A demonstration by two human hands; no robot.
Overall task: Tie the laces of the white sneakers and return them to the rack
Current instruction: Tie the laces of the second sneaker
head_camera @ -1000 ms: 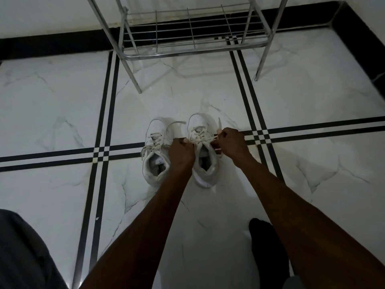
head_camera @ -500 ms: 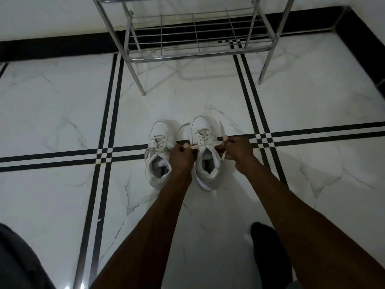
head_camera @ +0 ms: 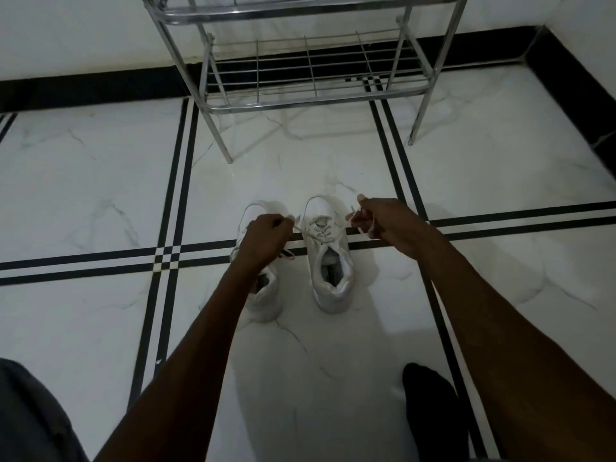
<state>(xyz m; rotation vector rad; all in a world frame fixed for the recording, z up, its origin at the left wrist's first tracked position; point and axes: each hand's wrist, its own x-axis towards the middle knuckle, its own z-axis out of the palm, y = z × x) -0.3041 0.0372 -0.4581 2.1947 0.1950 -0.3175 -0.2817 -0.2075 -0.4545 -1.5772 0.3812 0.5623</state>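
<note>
Two white sneakers stand side by side on the marble floor, toes pointing away from me. The right sneaker (head_camera: 330,258) is in plain sight, and its laces (head_camera: 320,232) stretch out to both sides. My left hand (head_camera: 265,240) grips the left lace end and hides much of the left sneaker (head_camera: 266,296). My right hand (head_camera: 383,220) grips the right lace end, just right of the shoe's toe. Both hands pull the lace ends apart. The chrome shoe rack (head_camera: 310,101) stands against the wall beyond the shoes, and what shows of its shelves holds nothing.
White marble floor with black inlay stripes (head_camera: 173,261) crossing under the shoes. A black skirting (head_camera: 83,88) runs along the wall. My dark-socked foot (head_camera: 430,405) rests at the lower right. Grey clothing (head_camera: 30,418) fills the lower left corner.
My hands have drawn apart, the left going left and the right going right, and the lace is tauter across the right sneaker. The view has tilted up to show more of the rack.
</note>
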